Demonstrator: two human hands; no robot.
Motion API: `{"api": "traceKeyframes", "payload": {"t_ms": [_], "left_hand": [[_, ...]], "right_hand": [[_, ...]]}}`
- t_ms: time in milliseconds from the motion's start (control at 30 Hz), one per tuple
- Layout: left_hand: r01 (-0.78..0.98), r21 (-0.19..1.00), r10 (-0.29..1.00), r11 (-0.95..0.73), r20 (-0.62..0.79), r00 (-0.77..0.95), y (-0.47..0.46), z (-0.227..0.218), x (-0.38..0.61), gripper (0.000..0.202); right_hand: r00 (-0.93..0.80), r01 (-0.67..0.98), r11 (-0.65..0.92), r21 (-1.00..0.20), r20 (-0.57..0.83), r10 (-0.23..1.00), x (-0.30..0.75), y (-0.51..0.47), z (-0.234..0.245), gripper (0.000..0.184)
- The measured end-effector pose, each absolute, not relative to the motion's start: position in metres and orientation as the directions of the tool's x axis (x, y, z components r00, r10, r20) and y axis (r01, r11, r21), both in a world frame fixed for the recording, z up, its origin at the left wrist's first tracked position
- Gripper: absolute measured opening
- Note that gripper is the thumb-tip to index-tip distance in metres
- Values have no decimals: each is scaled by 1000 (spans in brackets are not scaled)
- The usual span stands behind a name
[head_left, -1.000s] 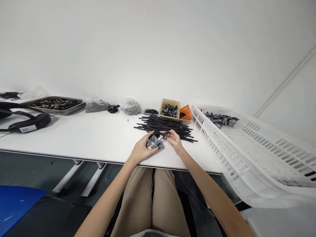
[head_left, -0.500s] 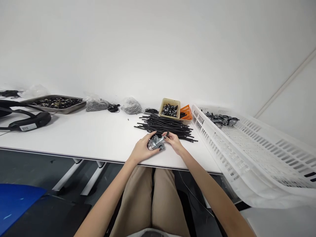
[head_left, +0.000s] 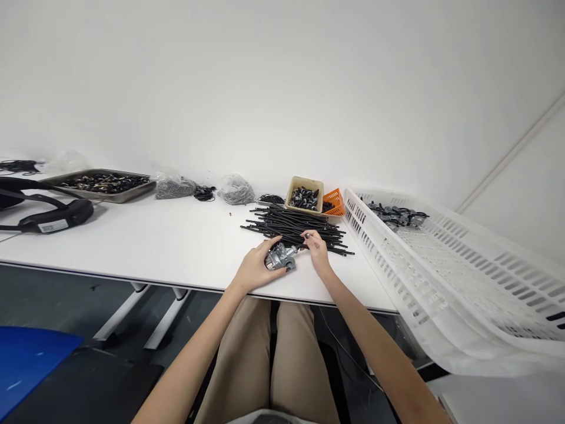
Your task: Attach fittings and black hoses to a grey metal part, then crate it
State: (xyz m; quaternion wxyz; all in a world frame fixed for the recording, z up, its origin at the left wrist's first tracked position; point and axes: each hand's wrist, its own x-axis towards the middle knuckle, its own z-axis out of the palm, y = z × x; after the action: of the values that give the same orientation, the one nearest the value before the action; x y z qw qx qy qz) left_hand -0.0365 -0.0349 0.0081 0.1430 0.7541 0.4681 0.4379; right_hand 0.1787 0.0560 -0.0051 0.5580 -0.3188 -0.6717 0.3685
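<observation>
My left hand (head_left: 256, 268) is closed around a silver metal carburetor (head_left: 281, 258), holding it just above the table near the front edge. The carburetor's narrow neck points right, towards my right hand (head_left: 316, 249). The fingers of that hand are pinched together on a small black part (head_left: 308, 236), mostly hidden by the fingertips. Right behind both hands lies a pile of black rubber tubes (head_left: 286, 222).
Behind the tubes stand a cream bin (head_left: 289, 193) of small black and grey parts and an orange basket (head_left: 339, 200). A white crate (head_left: 379, 259) with several carburetors borders the right. Bags of parts, a metal tray (head_left: 132, 191) and a black headset (head_left: 57, 217) sit leftward.
My right hand has shifted slightly right, drawing its fingertips away from the carburetor's neck. My left hand keeps its hold, almost unmoved.
</observation>
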Motion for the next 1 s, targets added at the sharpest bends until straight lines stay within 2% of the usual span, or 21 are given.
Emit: {"api": "traceKeyframes", "payload": {"t_ms": [167, 367, 433, 500, 567, 733, 900, 1000], "left_hand": [[584, 630, 837, -512, 520, 172, -34, 7, -38, 78], [601, 600, 825, -528, 530, 195, -34, 7, -38, 80], [604, 589, 820, -537, 533, 209, -34, 8, -38, 80], [602, 587, 818, -541, 533, 215, -35, 8, -38, 79], [598, 588, 817, -544, 534, 218, -36, 8, -38, 80], [590, 586, 810, -555, 544, 222, -35, 6, -39, 79], [589, 582, 804, -561, 551, 222, -34, 6, -39, 78], [589, 584, 806, -558, 549, 220, -35, 6, -38, 78]], "right_hand": [[-311, 52, 555, -830, 515, 799, 179, 46, 2, 40], [-373, 229, 594, -772, 494, 786, 182, 40, 19, 19], [-441, 270, 605, -749, 463, 769, 186, 39, 33, 16], [-537, 288, 618, -731, 411, 737, 189, 37, 46, 33], [-597, 308, 623, -719, 363, 715, 191, 36, 55, 41], [-569, 428, 627, -651, 345, 747, 191, 36, 52, 23], [-572, 495, 706, -507, 421, 704, 199, 31, 50, 34], [-610, 502, 745, -440, 430, 665, 199, 26, 51, 23]]}}
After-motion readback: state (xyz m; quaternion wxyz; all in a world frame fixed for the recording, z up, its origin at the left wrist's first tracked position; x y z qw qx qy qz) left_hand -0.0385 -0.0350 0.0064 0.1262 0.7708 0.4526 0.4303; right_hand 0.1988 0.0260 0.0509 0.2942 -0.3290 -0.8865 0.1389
